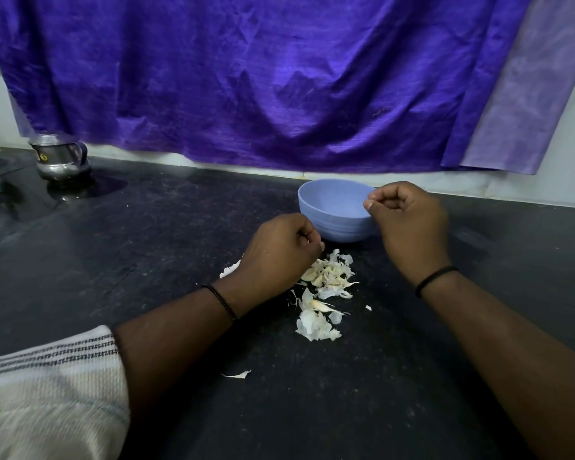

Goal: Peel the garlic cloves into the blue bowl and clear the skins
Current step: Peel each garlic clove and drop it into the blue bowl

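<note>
Garlic cloves (pixel 316 277) lie among papery skins (pixel 317 325) on the dark desk (pixel 146 260), just before the blue bowl (pixel 332 210). The left hand (pixel 276 250) is curled over the pile; whether it grips anything I cannot tell. The right hand (pixel 409 220), fingers curled, pinches something tiny at the bowl's rim. Cloves are small, firm, slippery; skins featherlight, brittle: pinch them at the tips.

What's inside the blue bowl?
The part of the blue bowl that shows looks bare, with no garlic in sight. The right hand covers its right side, and the near wall hides the bottom, so something could lie there unseen.
</note>
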`<state>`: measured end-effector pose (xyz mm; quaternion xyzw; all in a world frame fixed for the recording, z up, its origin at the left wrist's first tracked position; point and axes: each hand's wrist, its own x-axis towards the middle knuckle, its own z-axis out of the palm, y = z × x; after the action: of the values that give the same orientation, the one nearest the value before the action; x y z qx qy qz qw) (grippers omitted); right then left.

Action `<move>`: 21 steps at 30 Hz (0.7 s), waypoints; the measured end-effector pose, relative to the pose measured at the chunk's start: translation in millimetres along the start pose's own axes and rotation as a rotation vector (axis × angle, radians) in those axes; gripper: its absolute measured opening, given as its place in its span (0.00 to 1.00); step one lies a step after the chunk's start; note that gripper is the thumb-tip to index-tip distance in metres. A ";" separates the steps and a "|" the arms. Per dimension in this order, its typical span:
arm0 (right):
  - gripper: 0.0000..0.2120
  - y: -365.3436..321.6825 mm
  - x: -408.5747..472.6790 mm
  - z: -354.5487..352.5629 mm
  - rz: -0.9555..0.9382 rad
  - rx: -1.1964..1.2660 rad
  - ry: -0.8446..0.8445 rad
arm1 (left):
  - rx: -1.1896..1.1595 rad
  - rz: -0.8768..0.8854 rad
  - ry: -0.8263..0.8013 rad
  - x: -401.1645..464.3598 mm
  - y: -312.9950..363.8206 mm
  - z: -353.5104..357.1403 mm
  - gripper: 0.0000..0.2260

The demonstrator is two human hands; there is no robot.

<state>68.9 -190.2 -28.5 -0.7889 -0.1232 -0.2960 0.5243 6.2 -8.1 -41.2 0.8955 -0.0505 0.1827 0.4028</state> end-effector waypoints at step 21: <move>0.06 -25.0 -32.9 -16.4 -0.146 -0.430 -0.635 | -0.046 0.017 0.102 3.7 -1.1 -6.5 0.15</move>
<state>24.6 -190.6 -24.7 -0.9224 -0.2701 -0.0925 0.2602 8.1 -2.3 -36.6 0.8750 -0.0416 0.2304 0.4237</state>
